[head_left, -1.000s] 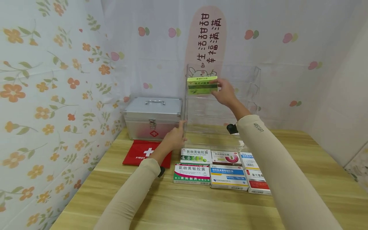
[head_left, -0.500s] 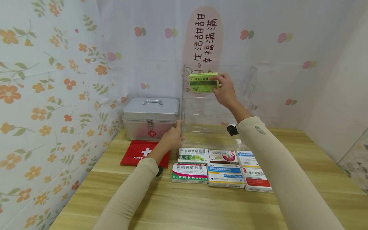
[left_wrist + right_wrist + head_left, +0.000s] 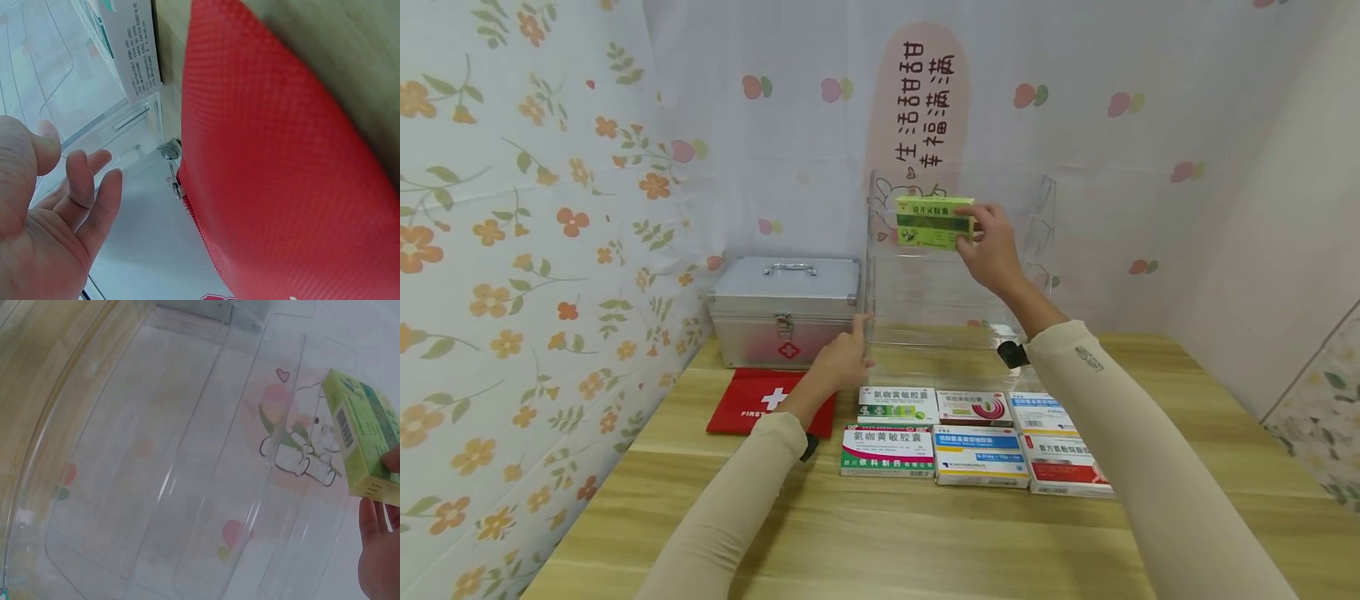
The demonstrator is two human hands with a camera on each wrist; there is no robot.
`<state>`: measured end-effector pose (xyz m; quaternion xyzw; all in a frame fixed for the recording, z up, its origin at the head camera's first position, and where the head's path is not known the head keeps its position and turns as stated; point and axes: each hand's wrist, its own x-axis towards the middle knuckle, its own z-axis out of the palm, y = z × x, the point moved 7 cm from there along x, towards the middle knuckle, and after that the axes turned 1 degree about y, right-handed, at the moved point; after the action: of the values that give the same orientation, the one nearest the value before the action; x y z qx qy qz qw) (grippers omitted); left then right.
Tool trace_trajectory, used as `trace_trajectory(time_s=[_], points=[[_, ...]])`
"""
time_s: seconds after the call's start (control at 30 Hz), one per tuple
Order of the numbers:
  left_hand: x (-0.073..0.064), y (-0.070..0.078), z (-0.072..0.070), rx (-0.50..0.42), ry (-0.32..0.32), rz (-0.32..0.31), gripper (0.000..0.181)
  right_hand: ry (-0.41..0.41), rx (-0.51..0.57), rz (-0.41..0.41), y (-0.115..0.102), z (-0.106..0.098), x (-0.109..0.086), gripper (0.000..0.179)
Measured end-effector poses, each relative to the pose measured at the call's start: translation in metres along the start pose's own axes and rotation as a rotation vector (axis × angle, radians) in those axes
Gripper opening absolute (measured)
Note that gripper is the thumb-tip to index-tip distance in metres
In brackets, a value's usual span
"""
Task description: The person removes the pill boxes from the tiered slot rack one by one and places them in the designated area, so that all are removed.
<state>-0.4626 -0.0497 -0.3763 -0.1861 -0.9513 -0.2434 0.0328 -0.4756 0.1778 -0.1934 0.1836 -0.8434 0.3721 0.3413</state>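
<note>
My right hand (image 3: 992, 250) pinches a yellow-green medicine box (image 3: 931, 223) by its right end, with the printed front facing me. The box is held up before the upper tiers of a clear stepped display rack (image 3: 940, 337). In the right wrist view, the thumb lies on one face of the box and fingers are under it. My left hand (image 3: 842, 360) is at the rack's lower left side, index finger pointing up along the edge. The left wrist view shows this hand (image 3: 62, 219) with loosely bent fingers and nothing between them.
Several medicine boxes (image 3: 887, 454) lie in two rows in front of the rack; my right sleeve partly covers the right ones. A silver first-aid case (image 3: 786, 292) stands left of the rack. A red first-aid pouch (image 3: 733, 408) lies before it, partly under my left forearm.
The yellow-green box has moved slightly right against the rack, and its front has turned more squarely toward me. My left hand stays at the rack's side. The head view has shifted slightly.
</note>
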Motion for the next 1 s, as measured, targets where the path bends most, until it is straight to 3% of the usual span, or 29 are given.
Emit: trace_trajectory(time_s=[0.2,0.5,1.0], points=[[0.001,-0.001,0.0,-0.013,0.014,-0.001,0.084,0.019,0.021,-0.029,0.0,-0.003,-0.008,0.038],[0.001,0.0,0.001,-0.014,0.004,-0.008,0.085,0.048,0.07,-0.003,0.013,-0.01,-0.023,0.039],[0.001,-0.003,0.002,-0.01,0.0,-0.003,0.084,0.014,0.134,-0.012,0.024,-0.016,-0.055,0.038]])
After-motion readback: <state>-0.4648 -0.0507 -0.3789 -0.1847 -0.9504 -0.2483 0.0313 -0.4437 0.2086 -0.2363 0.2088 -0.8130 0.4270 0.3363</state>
